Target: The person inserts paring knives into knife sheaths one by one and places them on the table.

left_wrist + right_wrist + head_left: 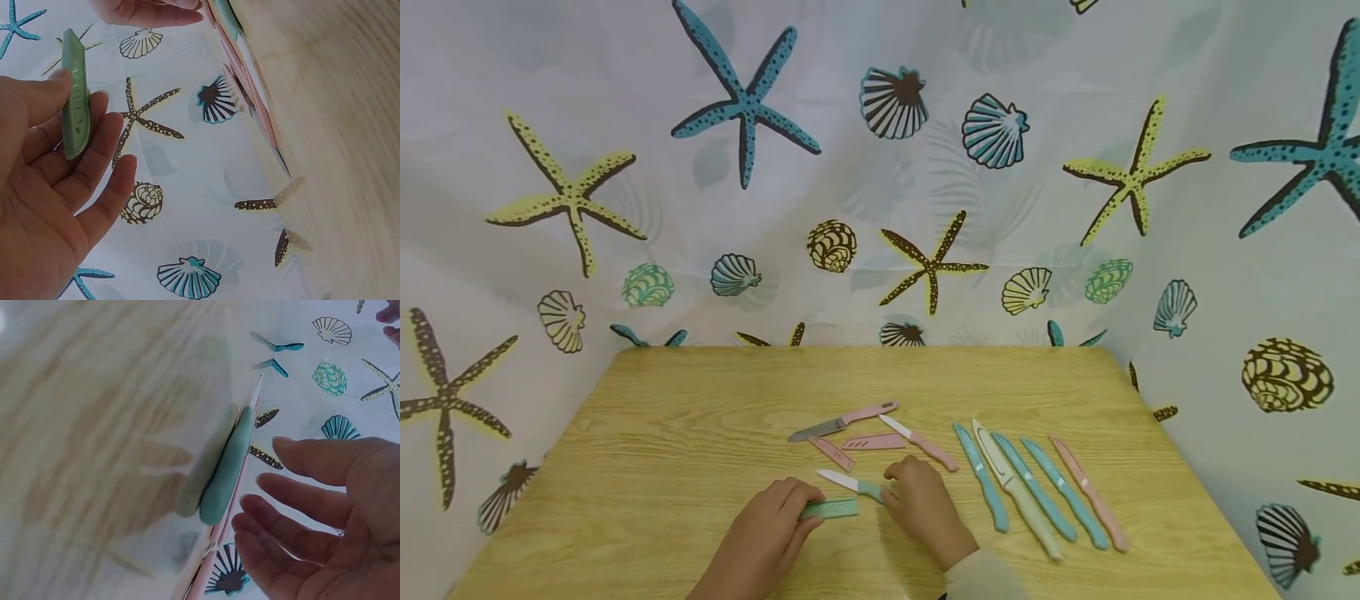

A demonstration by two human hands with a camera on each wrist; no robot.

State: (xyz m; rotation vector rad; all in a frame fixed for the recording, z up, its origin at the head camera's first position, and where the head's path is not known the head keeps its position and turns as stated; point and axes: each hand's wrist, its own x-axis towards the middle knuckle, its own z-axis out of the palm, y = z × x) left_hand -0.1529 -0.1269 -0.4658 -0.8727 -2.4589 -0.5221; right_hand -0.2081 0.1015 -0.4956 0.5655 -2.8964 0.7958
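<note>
The green knife lies on the table, white blade pointing left, handle to the right. Left of it, wood runs wide to the table's left edge. Beyond it, room is tighter: two pink sheaths and two pink knives lie close together, with wood running from them to the far edge and the cloth. The right hand is at the knife's handle end, fingers bent and spread, not gripping it. Just nearside of the blade, the left hand pinches the green sheath between thumb and fingers, one end sticking out rightward, apart from the knife. Farther right of the knife, five knives slant side by side.
</note>
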